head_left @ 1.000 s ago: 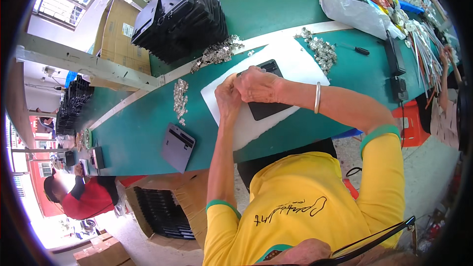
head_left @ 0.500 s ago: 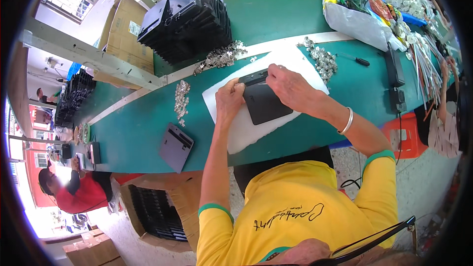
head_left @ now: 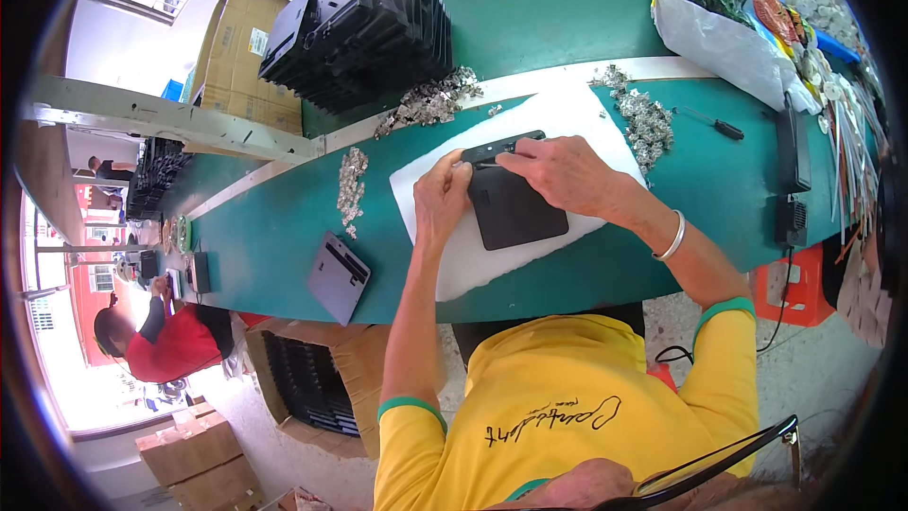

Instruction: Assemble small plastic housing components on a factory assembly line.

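A flat black plastic panel lies on a white foam sheet in front of me. Along its far side runs a raised strip with slots and holes. My left hand is closed on the panel's far left corner, thumb near the strip. Over the right part of the panel, my right hand has its fingers bent together, the tips against the near side of the strip. What those fingertips may pinch is too small to make out. A similar grey-black panel with a slotted strip lies left of the foam.
Small metal clips lie in piles left of and beyond the foam, and more clips at right. Black panels are stacked at the back left. A screwdriver and a plastic bag lie at right. A co-worker sits far left.
My right hand has moved nearer to me and slightly left along the strip, uncovering the strip's right end. My left hand keeps its place on the corner. The whole view has shifted slightly.
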`<state>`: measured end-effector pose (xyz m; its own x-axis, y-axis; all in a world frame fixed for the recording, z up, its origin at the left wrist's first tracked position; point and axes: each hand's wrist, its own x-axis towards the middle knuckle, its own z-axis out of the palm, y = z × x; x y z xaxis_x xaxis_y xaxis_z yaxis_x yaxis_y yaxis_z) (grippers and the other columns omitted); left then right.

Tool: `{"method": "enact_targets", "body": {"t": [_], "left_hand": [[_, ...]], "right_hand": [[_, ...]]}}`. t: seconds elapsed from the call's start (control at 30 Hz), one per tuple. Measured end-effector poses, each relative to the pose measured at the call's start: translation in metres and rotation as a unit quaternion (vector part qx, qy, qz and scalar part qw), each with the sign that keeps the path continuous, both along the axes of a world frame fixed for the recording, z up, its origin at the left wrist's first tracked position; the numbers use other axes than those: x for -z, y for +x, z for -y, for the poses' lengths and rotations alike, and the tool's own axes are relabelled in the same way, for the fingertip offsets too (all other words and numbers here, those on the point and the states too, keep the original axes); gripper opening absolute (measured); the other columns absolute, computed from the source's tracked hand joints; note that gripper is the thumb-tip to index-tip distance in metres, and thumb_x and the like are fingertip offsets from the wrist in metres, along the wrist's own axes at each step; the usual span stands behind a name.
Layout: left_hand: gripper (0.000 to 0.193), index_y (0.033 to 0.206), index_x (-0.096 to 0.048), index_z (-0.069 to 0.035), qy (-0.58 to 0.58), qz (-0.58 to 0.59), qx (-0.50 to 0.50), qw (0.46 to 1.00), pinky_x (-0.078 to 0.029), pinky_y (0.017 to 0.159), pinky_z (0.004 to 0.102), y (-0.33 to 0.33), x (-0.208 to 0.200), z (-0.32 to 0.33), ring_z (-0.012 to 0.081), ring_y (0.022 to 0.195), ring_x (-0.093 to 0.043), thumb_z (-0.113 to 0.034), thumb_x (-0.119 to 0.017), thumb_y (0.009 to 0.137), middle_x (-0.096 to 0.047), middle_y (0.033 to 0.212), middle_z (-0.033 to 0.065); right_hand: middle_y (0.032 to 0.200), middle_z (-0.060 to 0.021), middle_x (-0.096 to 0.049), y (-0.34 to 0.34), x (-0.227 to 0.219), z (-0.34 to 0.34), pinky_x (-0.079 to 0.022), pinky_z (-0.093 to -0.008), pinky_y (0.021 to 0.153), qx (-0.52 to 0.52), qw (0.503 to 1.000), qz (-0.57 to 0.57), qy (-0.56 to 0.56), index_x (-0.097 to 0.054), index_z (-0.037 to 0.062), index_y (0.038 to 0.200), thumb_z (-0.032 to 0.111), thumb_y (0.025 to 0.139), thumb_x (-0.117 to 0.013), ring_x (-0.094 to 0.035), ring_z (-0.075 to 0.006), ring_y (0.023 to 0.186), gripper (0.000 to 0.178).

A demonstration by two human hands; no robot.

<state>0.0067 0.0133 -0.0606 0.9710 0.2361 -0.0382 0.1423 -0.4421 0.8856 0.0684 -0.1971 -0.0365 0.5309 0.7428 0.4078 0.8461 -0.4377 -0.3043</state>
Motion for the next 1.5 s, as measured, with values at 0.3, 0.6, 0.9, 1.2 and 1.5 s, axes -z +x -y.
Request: {"method": "enact_targets", "body": {"t": [0.3, 0.6, 0.9, 1.2, 1.5], "left_hand": [[0.031, 0.116, -0.064, 0.001, -0.03, 0.0, -0.018, 0.999, -0.039, 0.05, 0.0225, 0.0, 0.006, 0.001, 0.005, 0.055, -0.047, -0.017, -0.061, 0.091, -0.056, 0.065, -0.0015], [0.034, 0.116, -0.064, 0.003, -0.016, -0.003, -0.015, 1.0, -0.039, 0.049, 0.022, 0.001, 0.005, 0.001, 0.0047, 0.054, -0.047, -0.021, -0.062, 0.092, -0.053, 0.063, -0.0029], [0.033, 0.116, -0.064, 0.003, -0.018, 0.003, -0.011, 1.0, -0.039, 0.049, 0.022, 0.002, 0.01, -0.001, 0.0045, 0.054, -0.046, -0.021, -0.061, 0.093, -0.052, 0.064, -0.0036], [0.028, 0.112, -0.066, -0.001, 0.0, 0.033, -0.003, 0.999, -0.035, 0.052, 0.0211, 0.004, 0.019, -0.005, 0.0029, 0.059, -0.043, -0.021, -0.061, 0.093, -0.052, 0.066, -0.0052], [0.024, 0.1, -0.065, -0.002, 0.056, 0.089, -0.014, 0.994, -0.043, 0.058, 0.0322, 0.006, 0.021, 0.001, 0.018, 0.057, -0.05, -0.02, -0.056, 0.087, -0.054, 0.065, 0.0146]], "right_hand": [[0.072, -0.0033, -0.057, 0.006, 0.009, -0.007, -0.049, -0.0329, 0.05, -0.002, 0.999, 0.023, 0.031, -0.063, 0.0109, 0.079, 0.012, 0.079, -0.063, -0.063, -0.0209, 0.062, 0.001], [0.071, -0.0032, -0.054, 0.007, 0.017, -0.01, -0.046, -0.0324, 0.047, -0.001, 0.999, 0.029, 0.04, -0.065, 0.0096, 0.08, 0.012, 0.079, -0.065, -0.06, -0.0201, 0.058, 0.003], [0.066, -0.0028, -0.051, 0.008, 0.014, -0.013, -0.043, -0.0323, 0.045, -0.011, 1.0, 0.024, 0.004, -0.063, 0.0105, 0.079, 0.013, 0.081, -0.063, -0.056, -0.0199, 0.055, 0.004], [0.074, -0.0098, -0.067, 0.0, -0.018, -0.038, -0.053, -0.0364, 0.06, -0.014, 0.99, -0.009, -0.139, -0.067, 0.0079, 0.07, 0.01, 0.079, -0.06, -0.068, -0.0257, 0.073, 0.011], [0.071, -0.0135, -0.068, -0.009, -0.055, -0.057, -0.055, -0.037, 0.059, 0.014, 0.977, -0.015, -0.214, -0.069, 0.0058, 0.07, 0.009, 0.077, -0.061, -0.069, -0.028, 0.071, 0.011]]}}
